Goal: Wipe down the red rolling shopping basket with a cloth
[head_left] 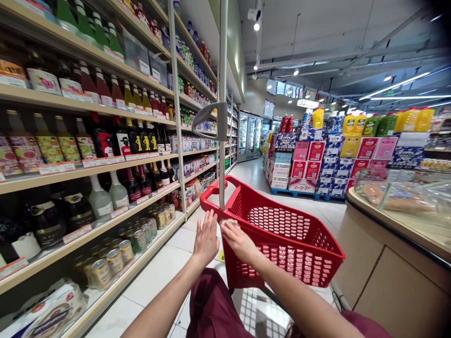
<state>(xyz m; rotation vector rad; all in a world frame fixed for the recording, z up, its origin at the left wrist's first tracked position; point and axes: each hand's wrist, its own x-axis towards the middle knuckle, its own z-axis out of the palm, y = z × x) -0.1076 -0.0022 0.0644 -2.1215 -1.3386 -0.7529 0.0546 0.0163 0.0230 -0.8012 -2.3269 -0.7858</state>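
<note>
A red plastic shopping basket stands on the floor right in front of me, slightly to the right. Its long grey pull handle rises upright from the near left corner. My left hand is beside that corner, palm down, fingers stretched out and holding nothing that I can see. Over the near rim is my right hand, its fingers extended to the left towards the other hand; whether it touches the rim I cannot tell. The basket's perforated walls show, and no goods are visible inside it.
Shelves of bottles and cans line the left side. Stacked drink cartons stand on a blue pallet ahead. At right, close to the basket, is a curved counter. Glass-door coolers are at the back.
</note>
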